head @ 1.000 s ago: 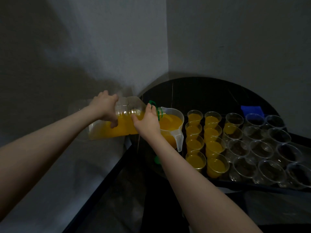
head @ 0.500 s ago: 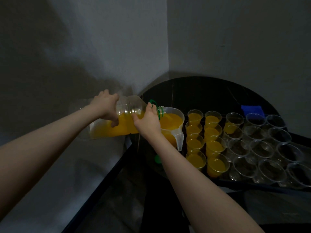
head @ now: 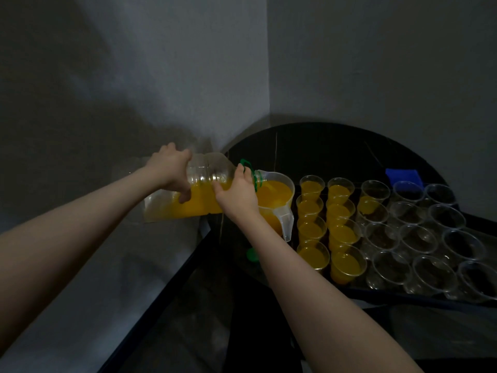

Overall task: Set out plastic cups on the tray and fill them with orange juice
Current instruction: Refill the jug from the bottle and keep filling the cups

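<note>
Tipping a big clear bottle (head: 204, 192) on its side, half full of orange juice, you hold its green-ringed neck over a plastic jug (head: 277, 203) at the left end of the tray (head: 403, 293) on the dark desk (head: 322, 146). Your left hand (head: 172, 170) grips the bottle's body, fingers curled round it; your right hand (head: 238, 193) clasps the shoulder near the neck. The jug is nearly full. Beside it, two rows of cups (head: 330, 224) hold juice, one more is partly filled, and the others stand clear.
</note>
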